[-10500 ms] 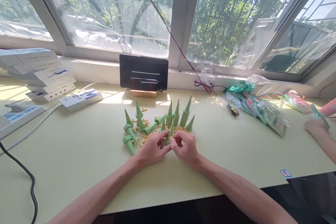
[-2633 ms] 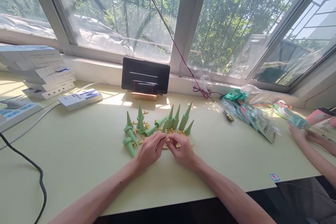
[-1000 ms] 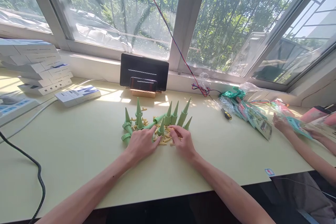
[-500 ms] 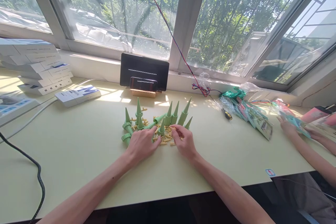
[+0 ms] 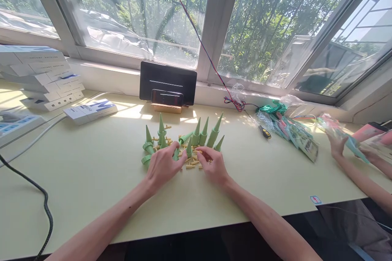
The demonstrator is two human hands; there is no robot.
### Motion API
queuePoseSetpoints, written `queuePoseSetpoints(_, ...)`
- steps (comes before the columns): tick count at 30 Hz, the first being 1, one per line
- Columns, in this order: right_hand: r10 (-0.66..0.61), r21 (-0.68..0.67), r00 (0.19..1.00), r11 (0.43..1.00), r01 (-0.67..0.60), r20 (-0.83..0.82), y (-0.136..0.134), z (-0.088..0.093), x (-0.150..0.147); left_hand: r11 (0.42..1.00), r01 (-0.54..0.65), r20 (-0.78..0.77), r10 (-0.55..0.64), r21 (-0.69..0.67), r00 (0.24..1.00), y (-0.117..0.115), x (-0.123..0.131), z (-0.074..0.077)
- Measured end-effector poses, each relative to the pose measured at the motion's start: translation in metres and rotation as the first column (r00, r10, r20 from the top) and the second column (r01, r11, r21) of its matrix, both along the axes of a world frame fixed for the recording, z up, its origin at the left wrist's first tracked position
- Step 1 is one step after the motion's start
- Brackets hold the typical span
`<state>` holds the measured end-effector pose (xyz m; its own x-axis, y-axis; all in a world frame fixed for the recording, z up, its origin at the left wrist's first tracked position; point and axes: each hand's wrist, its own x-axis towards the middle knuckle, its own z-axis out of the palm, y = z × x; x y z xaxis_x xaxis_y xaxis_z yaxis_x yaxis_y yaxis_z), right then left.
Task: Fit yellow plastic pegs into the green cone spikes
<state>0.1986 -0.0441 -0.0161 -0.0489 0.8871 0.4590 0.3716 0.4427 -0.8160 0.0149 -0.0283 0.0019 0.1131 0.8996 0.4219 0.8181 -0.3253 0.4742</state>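
Observation:
My left hand [image 5: 163,166] is curled over the pile, with a green plastic piece [image 5: 176,154] between its thumb and forefinger. My right hand [image 5: 214,166] pinches a small yellow T-shaped peg [image 5: 198,151] in its fingertips. Between the hands a short green cone-shaped spike [image 5: 189,147] stands upright among loose yellow pegs [image 5: 192,163]. Several taller green spikes [image 5: 203,131] stand just behind my right hand. More green spikes [image 5: 161,126] with ringed collars stand or lie behind and left of my left hand, which partly hides them.
A tablet [image 5: 168,81] and a phone [image 5: 167,98] lean on a stand by the window. White boxes [image 5: 43,75] are stacked at left, near a power strip [image 5: 21,126]. A yellow-black cutter [image 5: 265,132] and bagged items [image 5: 290,130] lie at right, beside another person's hands [image 5: 338,144].
My left hand has lifted and opened slightly around the green piece, its forefinger drawn back. My right fingertips have shifted a little left with the yellow peg. The other person's hands moved the plastic bag.

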Motion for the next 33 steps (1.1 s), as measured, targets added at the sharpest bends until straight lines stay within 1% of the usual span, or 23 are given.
queuePoseSetpoints(2, 0.003, 0.000, 1.000, 1.000, -0.003, 0.000, -0.0002, 0.0001, -0.0001, 1.000, 0.002, 0.102, -0.005, 0.029, 0.995, 0.0008, -0.0012, 0.0015)
queuePoseSetpoints(5, 0.016, -0.001, 1.000, 1.000, -0.016, -0.006, -0.0006, 0.0005, -0.0005, 0.997, 0.051, 0.284, -0.065, 0.057, 0.957, 0.0001, -0.0018, 0.0057)
queuePoseSetpoints(8, 0.021, -0.005, 1.000, 1.000, -0.021, -0.012, -0.0007, 0.0003, -0.0009, 0.989, 0.144, 0.466, -0.139, 0.024, 0.874, -0.0011, -0.0007, 0.0089)
queuePoseSetpoints(12, 0.033, -0.014, 0.999, 0.999, -0.033, -0.007, -0.0004, -0.0022, -0.0006, 0.965, 0.261, 0.663, -0.182, -0.021, 0.726, 0.0000, 0.0019, 0.0067)
queuePoseSetpoints(17, 0.045, -0.025, 0.999, 0.999, -0.045, 0.008, -0.0001, -0.0060, 0.0001, 0.932, 0.360, 0.790, -0.185, -0.048, 0.584, 0.0035, 0.0041, 0.0013)
queuePoseSetpoints(20, 0.051, -0.022, 0.999, 0.998, -0.051, 0.009, -0.0002, -0.0068, 0.0000, 0.917, 0.399, 0.843, -0.198, -0.021, 0.500, 0.0054, 0.0044, 0.0003)
queuePoseSetpoints(22, 0.057, -0.018, 0.998, 0.998, -0.057, 0.010, -0.0003, -0.0068, -0.0001, 0.907, 0.420, 0.863, -0.213, 0.001, 0.457, 0.0066, 0.0043, 0.0004)
queuePoseSetpoints(24, 0.061, -0.015, 0.998, 0.998, -0.061, 0.011, -0.0004, -0.0067, -0.0003, 0.902, 0.432, 0.869, -0.225, 0.015, 0.440, 0.0072, 0.0042, 0.0014)
queuePoseSetpoints(25, 0.063, -0.015, 0.998, 0.998, -0.063, 0.011, -0.0005, -0.0066, -0.0004, 0.900, 0.436, 0.866, -0.232, 0.018, 0.443, 0.0070, 0.0041, 0.0022)
queuePoseSetpoints(30, 0.076, -0.011, 0.997, 0.997, -0.076, -0.003, -0.0008, -0.0056, -0.0010, 0.892, 0.451, 0.810, -0.287, 0.032, 0.511, 0.0036, 0.0045, 0.0075)
queuePoseSetpoints(33, 0.075, -0.010, 0.997, 0.997, -0.075, -0.006, -0.0011, -0.0045, -0.0012, 0.891, 0.453, 0.812, -0.281, 0.022, 0.512, 0.0027, 0.0054, 0.0089)
